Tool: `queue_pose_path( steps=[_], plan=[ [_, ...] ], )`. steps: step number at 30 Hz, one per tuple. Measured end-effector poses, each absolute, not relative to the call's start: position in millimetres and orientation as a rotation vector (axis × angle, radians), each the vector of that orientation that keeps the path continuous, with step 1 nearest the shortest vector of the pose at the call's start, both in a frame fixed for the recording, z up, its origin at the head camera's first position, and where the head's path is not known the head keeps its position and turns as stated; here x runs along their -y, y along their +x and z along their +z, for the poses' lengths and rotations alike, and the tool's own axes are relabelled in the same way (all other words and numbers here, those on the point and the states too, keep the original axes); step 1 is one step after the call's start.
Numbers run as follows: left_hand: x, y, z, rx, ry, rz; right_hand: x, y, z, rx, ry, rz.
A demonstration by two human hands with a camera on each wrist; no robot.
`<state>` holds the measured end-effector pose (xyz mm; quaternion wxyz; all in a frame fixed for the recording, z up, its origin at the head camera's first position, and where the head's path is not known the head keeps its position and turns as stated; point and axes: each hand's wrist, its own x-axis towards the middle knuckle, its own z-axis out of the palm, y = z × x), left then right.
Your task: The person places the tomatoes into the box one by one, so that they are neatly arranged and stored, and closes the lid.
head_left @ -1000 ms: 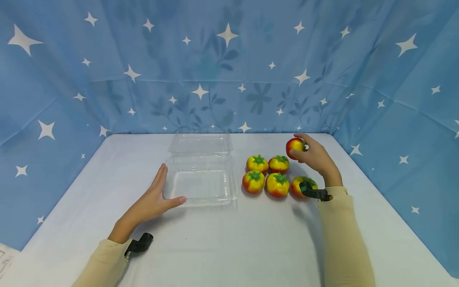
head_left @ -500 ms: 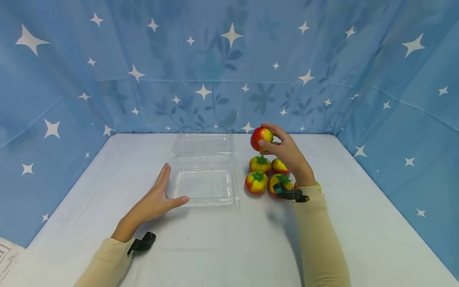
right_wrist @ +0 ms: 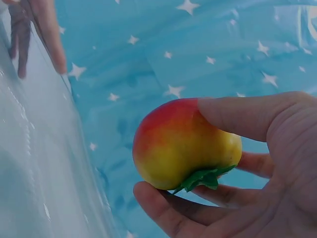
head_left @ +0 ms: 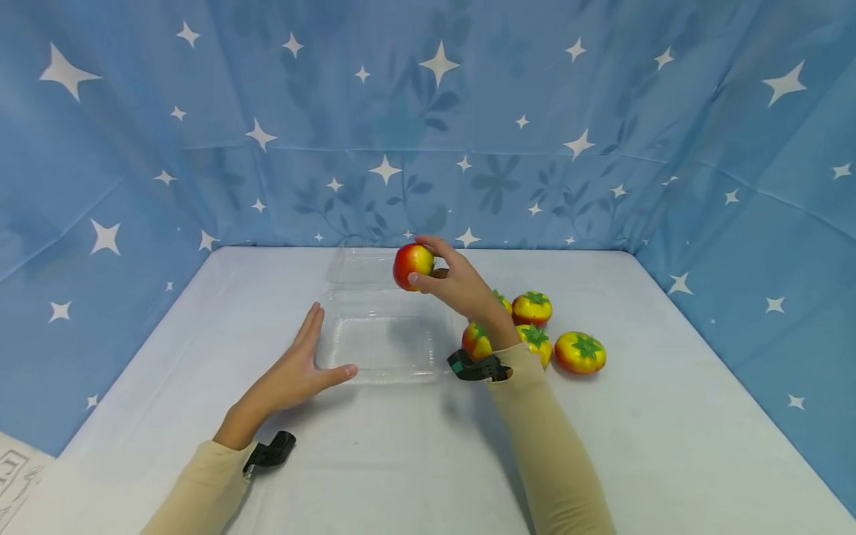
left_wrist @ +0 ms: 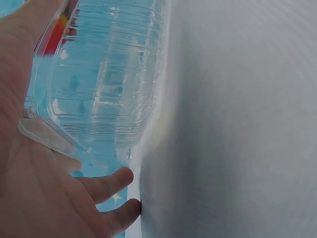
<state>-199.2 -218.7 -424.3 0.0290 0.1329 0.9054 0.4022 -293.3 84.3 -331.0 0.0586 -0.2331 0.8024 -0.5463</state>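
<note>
My right hand pinches a red-and-yellow persimmon between thumb and fingers, held up over the hinge area of a clear plastic clamshell box. In the right wrist view the persimmon lies sideways, its green leafy calyx facing the palm. The box stands with its lid folded back toward the curtain. At the box's left side is my left hand, thumb and fingers spread around the near left corner. The left wrist view shows this hand with extended fingers beside the ribbed box wall.
Several more persimmons sit right of the box, one apart from the group and others partly hidden behind my right wrist. A white cloth covers the table. A blue star-patterned curtain encloses the back and sides.
My right hand has carried the persimmon left, from beyond the right end of the group to over the box. The left hand keeps its place at the box.
</note>
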Motion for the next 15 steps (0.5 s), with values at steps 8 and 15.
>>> queue_pose_path(
  steps=[8, 15],
  plan=[
    [218.7, -199.3, -426.4, -2.800, 0.376, 1.203, -35.4, -288.9, -343.5, -2.523, -0.832, -1.470],
    [219.3, -200.5, -426.6, -2.806, 0.392, 1.206, -5.4, -286.7, -358.0, -2.615, -0.892, -1.296]
  ],
)
